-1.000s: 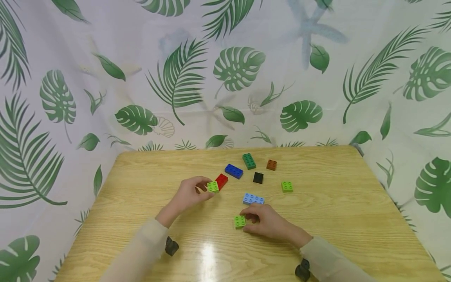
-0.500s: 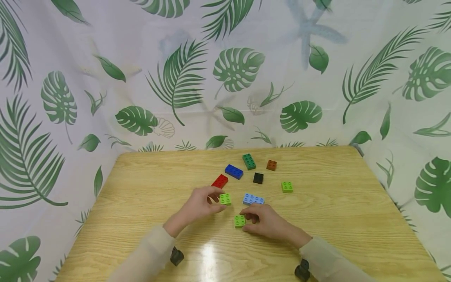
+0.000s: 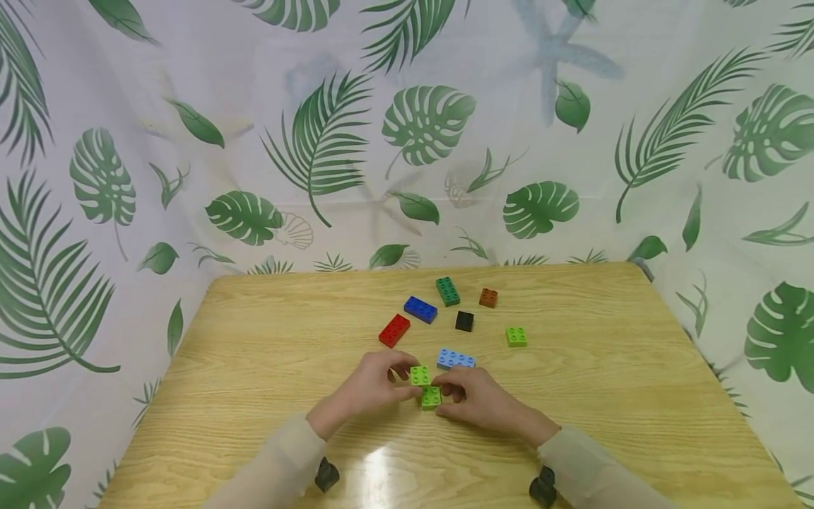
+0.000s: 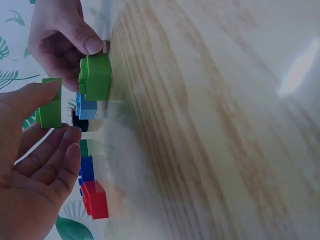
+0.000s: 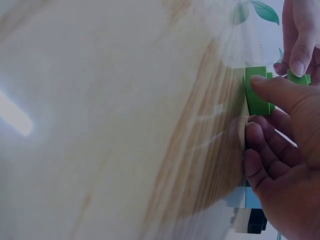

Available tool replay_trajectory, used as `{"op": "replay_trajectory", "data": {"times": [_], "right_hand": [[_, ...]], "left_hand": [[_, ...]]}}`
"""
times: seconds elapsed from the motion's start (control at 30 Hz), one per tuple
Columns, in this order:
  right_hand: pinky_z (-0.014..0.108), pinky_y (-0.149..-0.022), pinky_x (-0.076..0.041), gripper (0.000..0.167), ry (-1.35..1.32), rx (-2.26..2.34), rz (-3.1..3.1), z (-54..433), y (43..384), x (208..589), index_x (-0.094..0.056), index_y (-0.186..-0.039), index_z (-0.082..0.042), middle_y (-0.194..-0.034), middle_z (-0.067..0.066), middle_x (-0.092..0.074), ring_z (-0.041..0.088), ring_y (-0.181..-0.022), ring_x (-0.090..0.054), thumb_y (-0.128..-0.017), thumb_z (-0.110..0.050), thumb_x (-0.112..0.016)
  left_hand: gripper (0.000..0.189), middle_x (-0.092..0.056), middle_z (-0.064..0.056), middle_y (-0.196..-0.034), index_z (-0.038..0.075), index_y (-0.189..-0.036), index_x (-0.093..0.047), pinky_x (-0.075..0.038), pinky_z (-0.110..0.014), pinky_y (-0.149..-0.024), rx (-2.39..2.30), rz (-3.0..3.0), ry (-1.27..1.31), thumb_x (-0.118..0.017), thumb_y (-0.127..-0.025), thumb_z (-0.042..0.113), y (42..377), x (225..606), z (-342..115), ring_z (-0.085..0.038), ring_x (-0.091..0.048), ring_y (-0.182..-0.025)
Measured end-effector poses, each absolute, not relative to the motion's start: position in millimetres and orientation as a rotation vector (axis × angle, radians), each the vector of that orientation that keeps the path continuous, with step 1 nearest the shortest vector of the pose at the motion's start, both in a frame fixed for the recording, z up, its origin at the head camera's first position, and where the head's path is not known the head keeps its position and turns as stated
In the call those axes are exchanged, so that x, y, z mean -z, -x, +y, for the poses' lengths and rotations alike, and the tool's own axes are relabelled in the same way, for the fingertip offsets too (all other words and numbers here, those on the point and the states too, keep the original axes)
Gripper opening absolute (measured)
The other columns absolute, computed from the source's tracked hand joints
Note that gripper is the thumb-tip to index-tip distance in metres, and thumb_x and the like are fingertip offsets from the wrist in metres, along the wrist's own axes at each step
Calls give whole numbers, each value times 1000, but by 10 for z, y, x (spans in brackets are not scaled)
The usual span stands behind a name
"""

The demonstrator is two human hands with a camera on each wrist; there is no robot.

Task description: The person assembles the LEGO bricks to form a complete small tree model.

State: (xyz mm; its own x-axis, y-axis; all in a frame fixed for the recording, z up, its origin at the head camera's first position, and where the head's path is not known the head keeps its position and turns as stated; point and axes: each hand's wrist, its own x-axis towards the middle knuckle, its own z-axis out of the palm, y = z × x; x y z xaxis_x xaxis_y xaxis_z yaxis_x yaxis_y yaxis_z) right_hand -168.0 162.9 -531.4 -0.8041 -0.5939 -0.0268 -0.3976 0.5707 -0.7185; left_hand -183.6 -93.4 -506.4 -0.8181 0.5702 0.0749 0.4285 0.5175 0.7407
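Observation:
My left hand (image 3: 369, 387) pinches a lime green 2x2 toy brick (image 3: 420, 375) between thumb and fingers. In the left wrist view this brick (image 4: 50, 109) is raised off the table, studs away from the tabletop. My right hand (image 3: 486, 404) rests low on the table and pinches a second lime green brick (image 3: 431, 399), its thumb on the near side in the right wrist view (image 5: 260, 100). The left brick overlaps the far edge of the right one in the head view. Just behind my right hand lies a light blue 2x4 brick (image 3: 455, 358).
Farther back on the wooden table (image 3: 267, 332) lie a red brick (image 3: 394, 331), a blue brick (image 3: 420, 309), a dark green brick (image 3: 448, 291), a black brick (image 3: 465, 322) and a brown brick (image 3: 489, 297). Another lime green brick (image 3: 516, 336) sits to the right. A leaf-patterned cloth (image 3: 356, 233) hangs behind.
My left hand has carried its lime green brick rightward and nearer, from beside the red brick to close by the other lime green brick. My right hand has stayed almost still.

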Motion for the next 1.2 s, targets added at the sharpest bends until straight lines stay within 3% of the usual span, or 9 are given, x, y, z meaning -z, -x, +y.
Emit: {"op": "replay_trajectory", "data": {"times": [0.83, 1.2], "right_hand": [[21, -68, -46, 24, 829, 1093, 2564, 1603, 1676, 5312, -73, -114, -15, -89, -3, -65, 6, -77, -53, -93, -22, -82], [21, -68, -47, 29, 808, 1116, 2549, 1617, 1681, 5312, -74, -119, -16, -91, -5, -66, 6, -78, -55, -93, -25, -83]], "left_hand": [[34, -75, -1, -111, 9, -122, -74, -55, -22, -83, -1138, 2517, -948, -85, -91, 17, 1780, 5217, -839, -15, -68, -97], [33, -75, -1, -111, 9, -122, -74, -55, -21, -83, -1103, 2524, -957, -84, -91, 17, 1790, 5207, -816, -13, -68, -96]]}}
